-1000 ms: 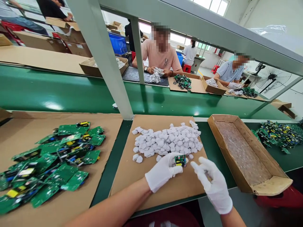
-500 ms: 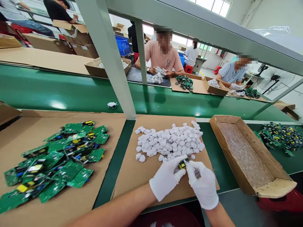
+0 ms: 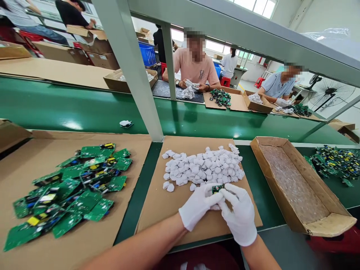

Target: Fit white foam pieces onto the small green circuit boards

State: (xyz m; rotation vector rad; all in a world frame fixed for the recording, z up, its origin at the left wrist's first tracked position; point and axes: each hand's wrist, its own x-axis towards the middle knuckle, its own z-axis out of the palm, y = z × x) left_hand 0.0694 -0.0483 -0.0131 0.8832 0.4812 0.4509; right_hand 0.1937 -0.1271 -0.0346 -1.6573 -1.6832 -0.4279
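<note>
Both my hands wear white gloves and meet over the near part of a cardboard sheet point(image 3: 153, 210). Between their fingertips is a small green circuit board point(image 3: 217, 188), its flat face partly showing. My left hand point(image 3: 198, 205) is closed on the board's left side. My right hand point(image 3: 239, 212) pinches its right edge with thumb and fingers. Just beyond them lies a heap of small white pads point(image 3: 202, 165), a few of them loose at its edges. The fingers hide much of the board.
Left, green circuit boards point(image 3: 81, 187) are piled on cardboard point(image 3: 22, 150). Right stands a long cardboard box point(image 3: 292, 183) with more boards point(image 3: 334, 163) beyond it. A grey post point(image 3: 132, 75) rises before the green conveyor belt point(image 3: 70, 107), which carries one white-topped piece point(image 3: 126, 123). Co-workers sit opposite.
The circuit board has been turned over in my fingers: its yellow component faced me before, now a flat green face does. The white-topped piece on the belt has shifted left.
</note>
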